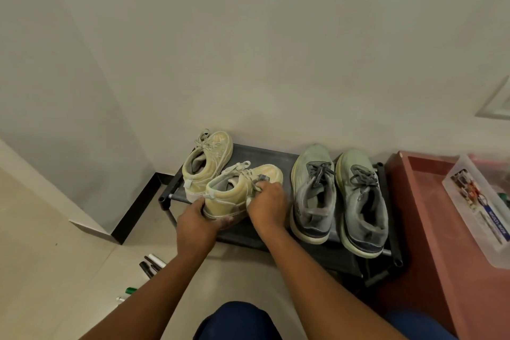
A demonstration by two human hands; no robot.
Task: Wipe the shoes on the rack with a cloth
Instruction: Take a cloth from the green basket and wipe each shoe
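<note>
Cream high-top shoe [237, 190]: on black rack [265, 154], 9 o'clock of grey pair [339, 196]. Left hand [197, 222] grips heel; right hand [269, 201] pinches cloth [255, 188] against side.

Lighting is dim and even, with a greenish-yellow cast overall. No direct source is visible. The wall [248, 36] is lit flatly and without glare, darkening toward the left corner. Soft shadow lies under the rack [265, 154] at its front edge. Wide-angle distortion bends lines at the frame edges. Detail is soft throughout; the box [480, 210] at the right edge is blurred.
</note>
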